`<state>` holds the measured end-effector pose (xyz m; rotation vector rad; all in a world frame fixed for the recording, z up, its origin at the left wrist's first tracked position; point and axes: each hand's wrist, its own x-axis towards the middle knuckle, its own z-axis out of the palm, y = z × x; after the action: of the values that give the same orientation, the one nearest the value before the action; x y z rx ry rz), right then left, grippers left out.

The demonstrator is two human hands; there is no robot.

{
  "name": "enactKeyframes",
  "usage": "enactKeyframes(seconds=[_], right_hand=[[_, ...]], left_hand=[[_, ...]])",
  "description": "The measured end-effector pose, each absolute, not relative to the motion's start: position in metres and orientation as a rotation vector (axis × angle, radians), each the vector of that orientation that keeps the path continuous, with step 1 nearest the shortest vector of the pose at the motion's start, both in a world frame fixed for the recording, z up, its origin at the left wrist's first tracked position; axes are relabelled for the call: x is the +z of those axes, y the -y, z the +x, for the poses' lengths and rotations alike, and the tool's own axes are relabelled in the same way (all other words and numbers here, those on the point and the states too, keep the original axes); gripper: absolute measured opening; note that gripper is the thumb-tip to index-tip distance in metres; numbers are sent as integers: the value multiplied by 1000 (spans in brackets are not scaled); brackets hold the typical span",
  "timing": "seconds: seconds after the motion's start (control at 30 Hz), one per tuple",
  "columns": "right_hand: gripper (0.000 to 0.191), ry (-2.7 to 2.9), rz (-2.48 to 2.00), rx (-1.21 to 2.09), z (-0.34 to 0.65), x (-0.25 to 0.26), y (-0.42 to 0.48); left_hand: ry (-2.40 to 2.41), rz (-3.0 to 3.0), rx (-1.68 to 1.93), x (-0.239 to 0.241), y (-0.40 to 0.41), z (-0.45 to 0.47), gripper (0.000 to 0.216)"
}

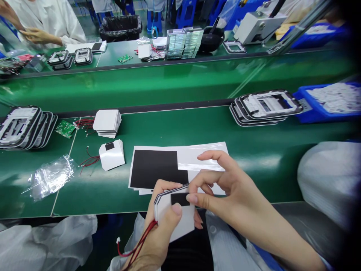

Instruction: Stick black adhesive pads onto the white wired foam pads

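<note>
My left hand (162,229) grips a small stack of white square pads (176,220) with red wires (135,246) trailing below the wrist. A black rectangular sticker (179,198) lies on the top pad. My right hand (222,188) pinches the sticker's right edge between thumb and forefinger, the other fingers spread above. Just beyond the hands lies a white backing sheet (203,152) carrying a large black square (156,168).
On the green bench: a pad with a black sticker (112,154), a stack of plain white pads (107,122), a green circuit board (65,128), crumpled clear plastic (50,177), stacked black frames left (24,128) and right (266,107), a blue bin (328,101). Another person works across the belt (47,22).
</note>
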<state>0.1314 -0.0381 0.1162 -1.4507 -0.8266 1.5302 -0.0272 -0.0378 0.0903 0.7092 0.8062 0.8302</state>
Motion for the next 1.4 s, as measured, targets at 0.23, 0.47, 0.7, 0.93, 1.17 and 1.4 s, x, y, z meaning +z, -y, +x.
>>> enactKeyframes(seconds=[0.23, 0.47, 0.7, 0.93, 1.17, 1.4], right_hand=[[54, 806, -1468, 1540, 131, 117, 38], [46, 923, -1577, 1348, 129, 117, 39], [46, 930, -1623, 1303, 125, 117, 40], [43, 959, -1635, 1256, 122, 117, 40], [42, 1138, -1672, 1220, 122, 95, 41], [54, 920, -1232, 1653, 124, 70, 27]], left_hand=[[-852, 705, 807, 94, 36, -26, 16], [-895, 752, 858, 93, 37, -23, 14], [-905, 774, 827, 93, 33, -25, 13], [-908, 803, 827, 90, 34, -25, 12], [-1014, 750, 817, 60, 31, -34, 30], [-736, 646, 785, 64, 28, -26, 22]])
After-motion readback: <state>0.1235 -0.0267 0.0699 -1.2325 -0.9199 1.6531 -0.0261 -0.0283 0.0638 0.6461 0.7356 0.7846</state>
